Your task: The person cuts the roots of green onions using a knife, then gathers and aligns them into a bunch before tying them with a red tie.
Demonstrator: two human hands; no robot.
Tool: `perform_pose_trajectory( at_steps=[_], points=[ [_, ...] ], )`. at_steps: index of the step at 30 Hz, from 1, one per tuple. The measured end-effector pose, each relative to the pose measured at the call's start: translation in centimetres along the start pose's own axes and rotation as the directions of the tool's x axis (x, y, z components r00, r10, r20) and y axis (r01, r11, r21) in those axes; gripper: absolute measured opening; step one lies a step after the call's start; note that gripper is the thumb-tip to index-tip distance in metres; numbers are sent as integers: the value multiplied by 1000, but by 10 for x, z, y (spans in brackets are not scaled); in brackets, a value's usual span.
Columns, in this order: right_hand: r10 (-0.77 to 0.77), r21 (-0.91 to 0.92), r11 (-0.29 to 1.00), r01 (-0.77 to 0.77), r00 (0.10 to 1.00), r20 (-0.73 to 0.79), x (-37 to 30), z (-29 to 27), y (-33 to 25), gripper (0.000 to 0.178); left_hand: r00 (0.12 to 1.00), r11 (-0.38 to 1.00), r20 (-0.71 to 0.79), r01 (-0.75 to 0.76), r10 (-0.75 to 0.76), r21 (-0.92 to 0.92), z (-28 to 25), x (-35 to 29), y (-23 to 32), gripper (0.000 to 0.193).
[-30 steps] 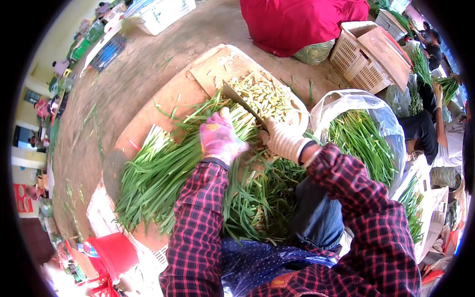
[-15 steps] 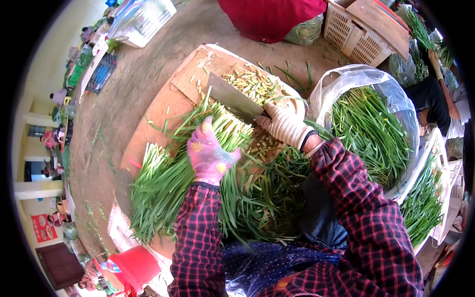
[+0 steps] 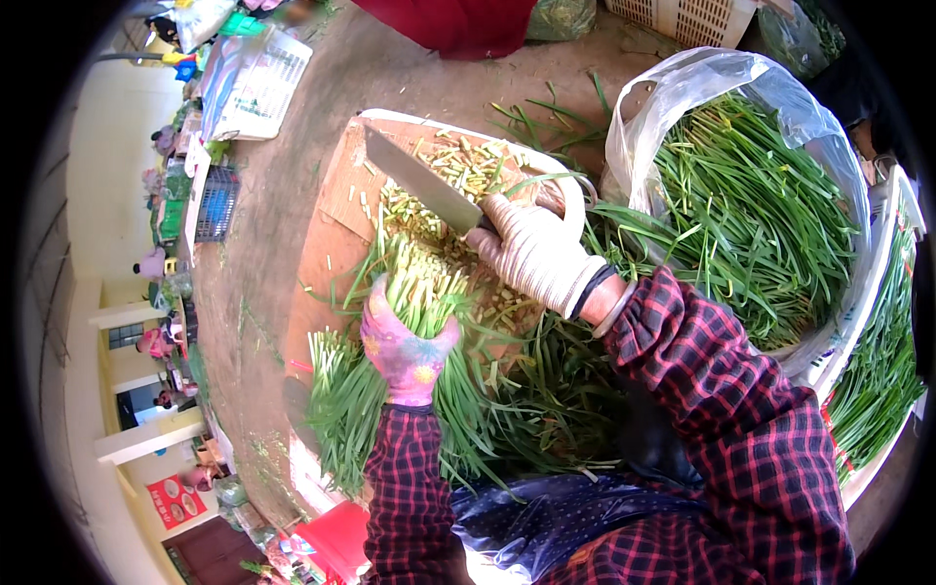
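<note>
My left hand (image 3: 408, 356), in a pink patterned glove, is closed around a bunch of garlic chives (image 3: 429, 278), its pale stem ends pointing away from me. In my right hand (image 3: 541, 252), in a white knitted glove, is the handle of a cleaver (image 3: 421, 180). Its broad blade slants to the far left, beyond the stem ends and over a heap of short cut stem pieces (image 3: 468, 161). Under all this is a wooden board (image 3: 317, 268). More chives (image 3: 336, 429) lie left of my left hand, and loose leaves (image 3: 561, 390) are piled nearer my lap.
To the right stands a clear plastic bag (image 3: 634, 146) full of chives, in a round container. Beside it, another white container (image 3: 858, 468) holds more greens. A red bucket (image 3: 336, 541) is at the lower left, a pale slatted crate (image 3: 697, 19) at the far side.
The whole view has shifted. The cleaver has come away from the stem ends, and cut pieces now show between blade and bunch. My left hand still grips the chives.
</note>
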State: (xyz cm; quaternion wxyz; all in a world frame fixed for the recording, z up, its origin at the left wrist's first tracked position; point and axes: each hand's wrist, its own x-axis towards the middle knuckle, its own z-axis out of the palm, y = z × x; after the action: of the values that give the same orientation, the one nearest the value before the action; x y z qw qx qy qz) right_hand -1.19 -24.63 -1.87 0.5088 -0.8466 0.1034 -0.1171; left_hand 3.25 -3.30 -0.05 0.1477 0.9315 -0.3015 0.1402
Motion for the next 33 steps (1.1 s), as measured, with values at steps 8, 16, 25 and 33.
perform_pose_trajectory(
  at_steps=[8, 16, 25, 33],
  points=[
    [-154, -13, 988, 155, 985, 76, 1, -4, 6, 26, 996, 996, 63, 66, -63, -54, -5, 3, 8, 88],
    [8, -206, 978, 32, 982, 190, 7, 3, -4, 37, 1000, 1000, 29, -2, 3, -25, -7, 7, 7, 96],
    [-539, -364, 800, 478, 838, -83, -23, 6, -55, 38, 937, 933, 200, 229, -288, 276, -16, 4, 22, 104],
    [-696, -215, 610, 762, 646, 314, 20, 89, -86, 37, 905, 809, 128, 291, -406, 511, -5, -20, 26, 72]
  ],
)
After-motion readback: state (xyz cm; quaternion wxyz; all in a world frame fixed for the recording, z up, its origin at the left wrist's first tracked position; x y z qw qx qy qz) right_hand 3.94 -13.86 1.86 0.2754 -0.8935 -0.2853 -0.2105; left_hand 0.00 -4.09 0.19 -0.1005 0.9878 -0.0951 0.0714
